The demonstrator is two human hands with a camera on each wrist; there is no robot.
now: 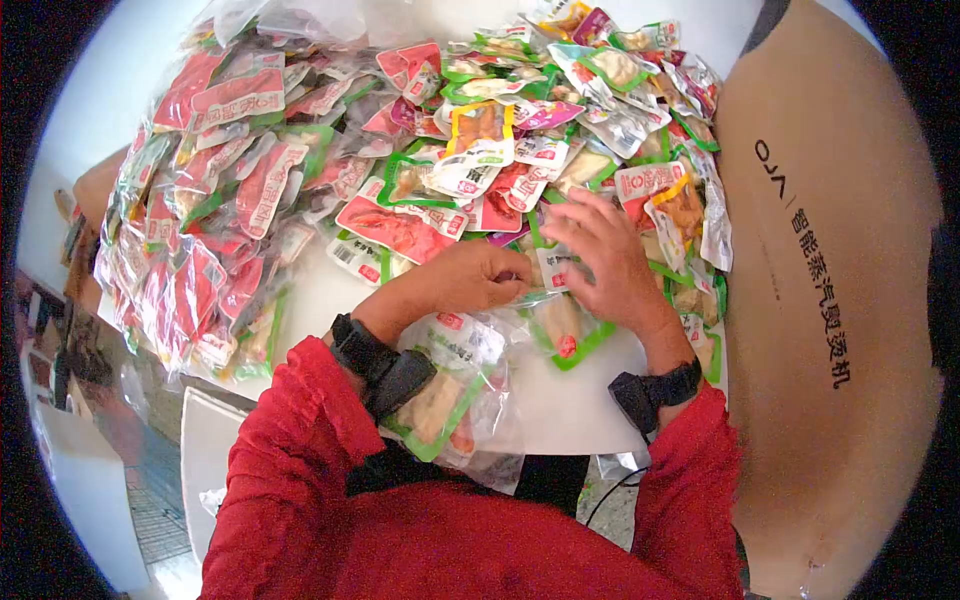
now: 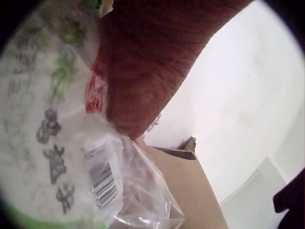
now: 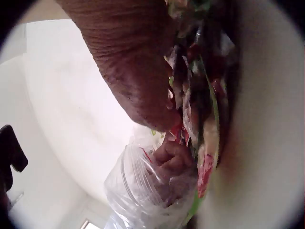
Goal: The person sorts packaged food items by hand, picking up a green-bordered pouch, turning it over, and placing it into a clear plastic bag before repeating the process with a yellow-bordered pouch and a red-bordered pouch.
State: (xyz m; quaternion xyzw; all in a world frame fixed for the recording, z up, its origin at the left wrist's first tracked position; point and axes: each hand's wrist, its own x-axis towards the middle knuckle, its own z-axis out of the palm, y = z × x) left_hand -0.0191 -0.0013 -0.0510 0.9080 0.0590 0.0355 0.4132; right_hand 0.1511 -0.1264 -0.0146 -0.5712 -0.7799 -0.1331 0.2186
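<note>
In the head view, the left hand [image 1: 465,278] has curled fingers gripping the top edge of a clear plastic bag [image 1: 500,350]. That bag holds a green-edged packet [image 1: 432,405] and hangs by the table's front edge. The right hand [image 1: 612,262] is to its right with fingers loosely spread, over a white packet [image 1: 553,268] in the pile; whether it touches that packet is unclear. The right wrist view shows the left hand [image 3: 172,160] behind the bag's clear film [image 3: 133,183]. Close in the left wrist view are the bag [image 2: 147,179] and printed packaging [image 2: 47,129].
A heap of mixed food packets [image 1: 480,130] covers the back of the white table [image 1: 575,410]. Large clear bags of red packets [image 1: 205,215] stand at the left. A tall cardboard box [image 1: 830,300] borders the right side. One green-edged packet [image 1: 560,325] lies below the right hand.
</note>
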